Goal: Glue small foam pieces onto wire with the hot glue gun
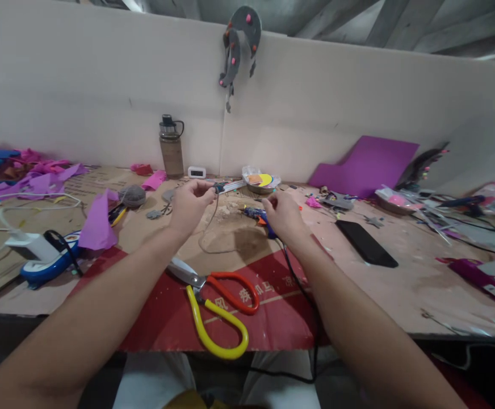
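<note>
My left hand (192, 204) is closed in a pinch above the middle of the table, with a thin grey string (202, 236) hanging from its fingertips and looping onto the cardboard. A small dark piece (218, 187) shows at those same fingertips. To the right, my right hand (285, 213) also has its thumb and fingers pressed together; whatever they hold is too small to make out. Just beside and below it lies a blue glue gun (254, 213), its black cord running toward me. Large scissors (222, 304) with red and yellow handles rest on the red cardboard (162, 324) between my forearms.
A black phone (366, 243) lies right of my right forearm. A bottle (171, 149), a grey yarn ball (132, 196) and a bowl (261, 183) stand toward the wall. At left are a power strip (45, 270) and purple felt (98, 221); purple sheets (364, 165) lean at right.
</note>
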